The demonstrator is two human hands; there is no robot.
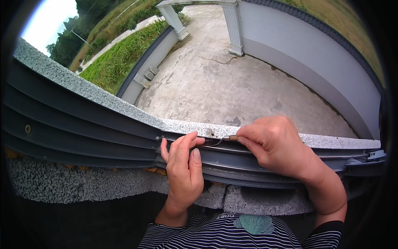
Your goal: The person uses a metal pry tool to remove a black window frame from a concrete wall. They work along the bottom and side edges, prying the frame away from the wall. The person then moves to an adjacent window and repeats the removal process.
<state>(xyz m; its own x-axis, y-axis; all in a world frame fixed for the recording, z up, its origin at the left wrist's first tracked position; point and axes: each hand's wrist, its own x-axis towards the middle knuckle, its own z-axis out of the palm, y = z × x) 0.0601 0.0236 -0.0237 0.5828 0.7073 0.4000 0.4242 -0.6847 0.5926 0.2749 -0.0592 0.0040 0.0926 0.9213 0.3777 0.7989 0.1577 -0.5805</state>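
My right hand (275, 143) pinches the short wooden handle of a small palette knife (231, 137) between thumb and fingertips. Its thin metal neck bends down toward the outer groove of a dark grey window track (224, 157), and the blade lies low along the rail, partly hard to make out. My left hand (184, 166) rests over the track to the left of the blade, fingers apart and holding nothing. Dark crumbs of dirt (211, 133) lie on the speckled stone sill (186, 126) just beyond the blade.
A dark side frame (83, 120) with a screw rises at the left. Rough blockwork (54, 182) runs below the frame. At the track's right end is a pale metal fitting (376, 155). Beyond the sill lies a concrete yard (232, 91) bounded by a white wall (306, 70).
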